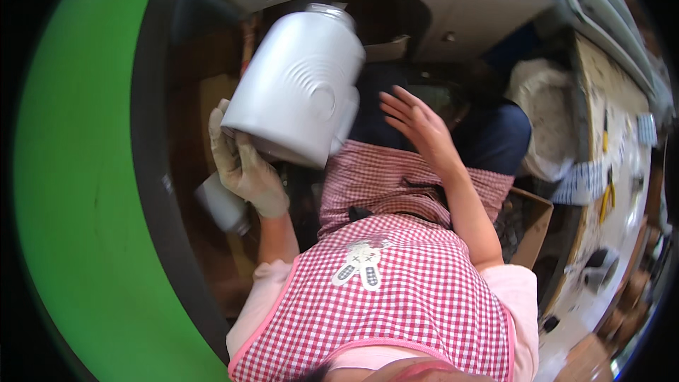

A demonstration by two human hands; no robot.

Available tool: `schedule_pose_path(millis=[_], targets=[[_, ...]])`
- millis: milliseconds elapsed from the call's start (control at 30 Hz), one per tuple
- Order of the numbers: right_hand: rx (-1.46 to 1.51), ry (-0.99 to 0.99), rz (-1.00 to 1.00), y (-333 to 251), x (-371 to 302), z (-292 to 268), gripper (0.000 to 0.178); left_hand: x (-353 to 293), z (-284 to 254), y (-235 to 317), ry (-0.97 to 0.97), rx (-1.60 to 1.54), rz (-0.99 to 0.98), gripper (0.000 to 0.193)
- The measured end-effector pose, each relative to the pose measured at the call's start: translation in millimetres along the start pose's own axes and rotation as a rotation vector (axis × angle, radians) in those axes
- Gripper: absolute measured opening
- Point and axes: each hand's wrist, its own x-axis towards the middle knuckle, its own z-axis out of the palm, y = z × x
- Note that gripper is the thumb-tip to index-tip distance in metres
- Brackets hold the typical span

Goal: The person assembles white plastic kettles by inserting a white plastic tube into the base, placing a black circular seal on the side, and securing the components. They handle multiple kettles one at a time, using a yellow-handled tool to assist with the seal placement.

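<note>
My left hand point(247, 170), in a pale glove, grips the lower end of a large grey cylindrical housing point(293, 85). The housing tilts up and to the right, with a narrower collar at its top and curved ridges around a round boss on its side. My right hand point(423, 127) is bare and held apart from the housing, to its right, with the fingers stretched out and nothing in them. Below my left wrist, a second grey piece point(225, 204) shows blurred and partly hidden.
A pale machine cabinet point(481, 7) stands ahead. At right are a white sack point(541, 113), a cardboard box point(537, 230) and a worktable point(566, 290) with yellow-handled pliers point(606, 198). A green surface point(78, 170) with a dark edge runs along the left.
</note>
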Motion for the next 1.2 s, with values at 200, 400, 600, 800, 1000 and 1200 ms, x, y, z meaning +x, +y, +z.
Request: schedule_pose_path(millis=[200,400,600,800,1000,1200], targets=[[0.306,-0.034,-0.109,-42,-38,-49,0.083,-37,61,-8,-0.74,0.335,-0.405,0.048],[-0.519,0.052,-0.31,-76,-91,-19,0.083,-27,119,52,-0.995,-0.219,-0.43,0.08],[-0.789,0.17,-0.331,-122,-105,-83,0.041,-39,165,88,-1.062,0.243,-0.064,0.055],[-2.244,1.135,-0.422,-239,-119,-417,0.026,-36,150,85,-0.988,0.152,-0.068,0.031],[-1.588,1.127,0.329,-284,-96,-487,0.034,46,119,100,-1.0,0.239,0.449,0.048],[-0.343,0.26,0.006,-221,-60,-170,0.041,89,116,100,-1.352,0.272,0.426,0.044]])
